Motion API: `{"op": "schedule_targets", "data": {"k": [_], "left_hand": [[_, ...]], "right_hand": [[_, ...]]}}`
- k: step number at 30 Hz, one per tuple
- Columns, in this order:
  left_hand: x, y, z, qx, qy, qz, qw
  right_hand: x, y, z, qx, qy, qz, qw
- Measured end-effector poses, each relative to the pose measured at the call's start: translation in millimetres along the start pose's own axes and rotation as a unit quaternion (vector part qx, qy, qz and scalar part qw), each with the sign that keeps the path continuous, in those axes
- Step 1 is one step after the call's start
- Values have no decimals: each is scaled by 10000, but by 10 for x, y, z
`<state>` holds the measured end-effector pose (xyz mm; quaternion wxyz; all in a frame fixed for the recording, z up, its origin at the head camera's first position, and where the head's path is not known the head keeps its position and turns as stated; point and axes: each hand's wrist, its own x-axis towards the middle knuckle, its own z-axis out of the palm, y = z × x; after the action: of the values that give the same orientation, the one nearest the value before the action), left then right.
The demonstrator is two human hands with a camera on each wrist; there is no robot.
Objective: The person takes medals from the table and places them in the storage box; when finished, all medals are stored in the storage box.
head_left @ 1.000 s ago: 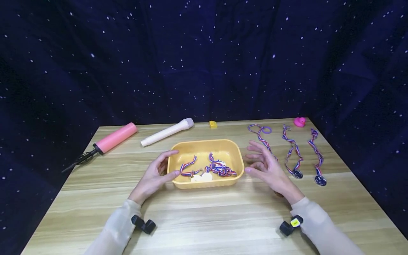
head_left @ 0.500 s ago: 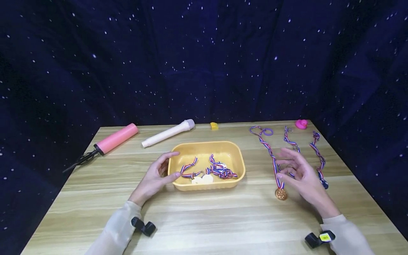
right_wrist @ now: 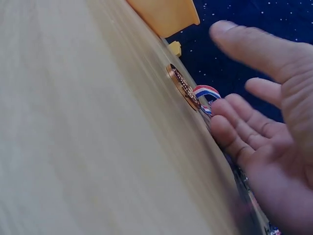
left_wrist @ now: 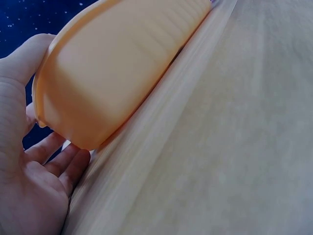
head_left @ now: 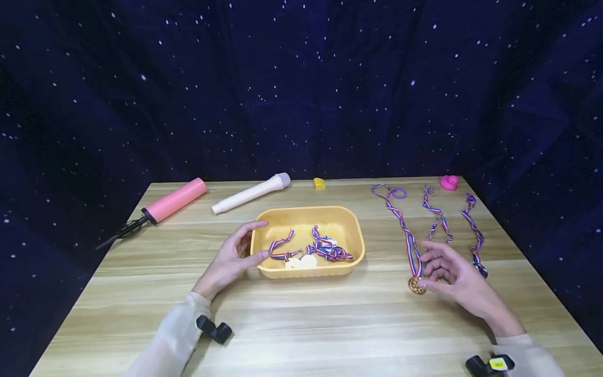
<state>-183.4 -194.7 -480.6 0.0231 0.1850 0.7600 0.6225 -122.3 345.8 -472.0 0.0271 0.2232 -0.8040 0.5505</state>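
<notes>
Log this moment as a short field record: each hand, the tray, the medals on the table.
left hand: holds the left end of the yellow tray
right hand: open, over the table by the bronze medal, holding nothing
tray contents: tangled striped-ribbon medals
laid out: three ribbon medals in a row on the wooden table

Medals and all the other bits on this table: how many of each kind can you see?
Medals laid out on the table: 3 (gold, middle, right)
Ribboned medals tangled in the yellow tray: count unclear
Trays: 1
Pink pump: 1
Toy microphone: 1
Pink duck: 1
Small yellow block: 1
Purple ring: 1
Total: 9, plus the tray's contents
</notes>
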Motion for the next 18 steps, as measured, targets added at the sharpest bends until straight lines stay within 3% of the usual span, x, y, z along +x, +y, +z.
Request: {"op": "schedule_targets", "data": {"k": [9,18], "left_hand": [[8,-6,-6,-30,-5,-12,10000],[2,-14,-10,-34,-27,-33,10000]], "right_hand": [[-16,38,8,-598,-292,256,9975],[-36,38,38,-1374,-312,-46,9900]]}}
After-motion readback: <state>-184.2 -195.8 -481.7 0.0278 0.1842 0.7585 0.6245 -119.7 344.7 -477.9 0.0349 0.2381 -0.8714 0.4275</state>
